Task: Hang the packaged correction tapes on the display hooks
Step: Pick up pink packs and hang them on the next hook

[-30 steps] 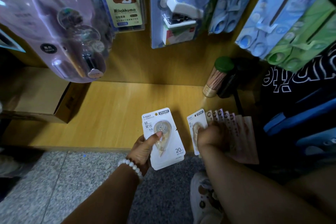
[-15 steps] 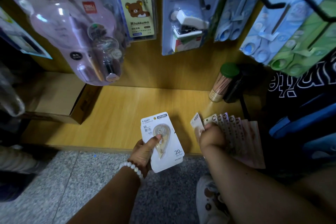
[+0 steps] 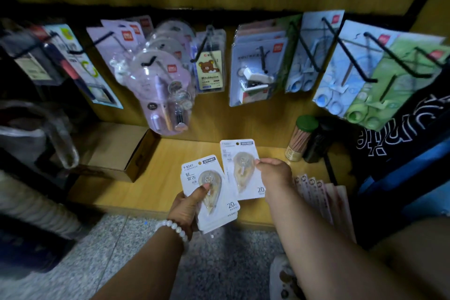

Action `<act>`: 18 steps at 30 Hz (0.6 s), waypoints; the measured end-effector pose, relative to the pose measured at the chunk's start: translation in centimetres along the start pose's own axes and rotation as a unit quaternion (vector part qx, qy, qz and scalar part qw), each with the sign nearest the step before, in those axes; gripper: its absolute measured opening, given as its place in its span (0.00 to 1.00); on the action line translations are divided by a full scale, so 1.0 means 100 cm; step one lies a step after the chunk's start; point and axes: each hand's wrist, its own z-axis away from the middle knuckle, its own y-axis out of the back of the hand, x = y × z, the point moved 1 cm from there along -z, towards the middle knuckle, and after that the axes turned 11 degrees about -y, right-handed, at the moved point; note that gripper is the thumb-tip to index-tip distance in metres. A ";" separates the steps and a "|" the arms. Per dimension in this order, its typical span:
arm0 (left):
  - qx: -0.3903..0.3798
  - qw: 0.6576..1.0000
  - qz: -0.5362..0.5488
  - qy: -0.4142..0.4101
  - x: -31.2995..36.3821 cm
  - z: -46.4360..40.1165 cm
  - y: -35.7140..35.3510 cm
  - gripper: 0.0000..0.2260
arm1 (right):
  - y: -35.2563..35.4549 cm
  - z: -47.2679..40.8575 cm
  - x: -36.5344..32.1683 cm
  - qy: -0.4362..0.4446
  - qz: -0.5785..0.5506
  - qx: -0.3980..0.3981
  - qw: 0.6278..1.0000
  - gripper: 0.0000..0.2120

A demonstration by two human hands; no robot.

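Wooden shelf (image 3: 155, 178) runs across the head view, bare at centre; cardboard box (image 3: 114, 151) at its left end, toothpick jar (image 3: 300, 137) at right. Black hooks (image 3: 314, 48) above are crowded with stationery packs. Left hand (image 3: 186, 207) grips a small stack of correction tapes (image 3: 209, 190) over the shelf's front edge. Right hand (image 3: 274, 175) pinches one tape pack (image 3: 239, 168) by its right side, just beside the stack. More packs (image 3: 323, 197) lie fanned at right. Versus 0.5 s ago: the right hand has lifted this pack clear of the fan; camera tilted up.
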 end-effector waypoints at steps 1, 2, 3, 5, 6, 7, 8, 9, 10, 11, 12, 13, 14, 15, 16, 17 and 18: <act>-0.001 1.000 -0.001 -0.006 0.005 0.005 -0.001 0.20 | 0.000 0.008 -0.002 -0.003 0.000 -0.033 0.999 0.05; -0.002 1.000 -0.004 -0.010 0.010 0.011 -0.003 0.22 | 0.001 0.017 -0.004 -0.005 0.004 -0.064 0.998 0.04; -0.003 1.000 -0.004 -0.015 0.014 0.017 -0.004 0.23 | 0.002 0.026 -0.006 -0.006 0.012 -0.089 0.996 0.03; -0.009 0.999 -0.002 -0.031 0.023 0.029 -0.008 0.23 | 0.007 0.043 -0.011 -0.004 0.026 -0.127 0.992 0.05; -0.015 0.999 -0.004 -0.039 0.026 0.036 -0.010 0.24 | 0.009 0.050 -0.013 -0.007 0.032 -0.146 0.989 0.07; -0.023 0.999 -0.008 -0.046 0.029 0.043 -0.012 0.27 | 0.011 0.057 -0.015 -0.013 0.043 -0.166 0.985 0.09; -0.029 0.998 -0.013 -0.052 0.032 0.050 -0.013 0.29 | 0.014 0.064 -0.017 -0.016 0.059 -0.186 0.981 0.11; -0.033 0.998 -0.017 -0.060 0.035 0.056 -0.014 0.30 | 0.016 0.069 -0.018 -0.014 0.074 -0.207 0.975 0.12; -0.035 0.997 -0.021 -0.067 0.037 0.063 -0.014 0.30 | 0.018 0.075 -0.019 -0.010 0.083 -0.228 0.970 0.13; -0.040 0.996 -0.021 -0.073 0.040 0.069 -0.015 0.29 | 0.020 0.079 -0.019 -0.009 0.087 -0.249 0.965 0.15; -0.044 0.996 -0.022 -0.079 0.043 0.075 -0.016 0.27 | 0.023 0.084 -0.019 -0.010 0.086 -0.266 0.960 0.16; -0.045 0.995 -0.024 -0.083 0.045 0.081 -0.017 0.26 | 0.026 0.089 -0.020 -0.010 0.085 -0.277 0.957 0.16; -0.046 0.995 -0.028 -0.085 0.048 0.088 -0.019 0.25 | 0.029 0.094 -0.020 -0.008 0.084 -0.285 0.955 0.15; -0.048 0.994 -0.031 -0.090 0.050 0.095 -0.021 0.25 | 0.033 0.098 -0.021 -0.006 0.082 -0.289 0.954 0.13; -0.050 0.994 -0.035 -0.094 0.052 0.101 -0.023 0.25 | 0.037 0.104 -0.022 -0.001 0.078 -0.294 0.952 0.12; -0.052 0.993 -0.040 -0.099 0.055 0.107 -0.026 0.24 | 0.042 0.109 -0.024 0.004 0.073 -0.298 0.952 0.12; -0.055 0.992 -0.045 -0.105 0.057 0.113 -0.028 0.21 | 0.046 0.114 -0.025 0.010 0.070 -0.300 0.951 0.13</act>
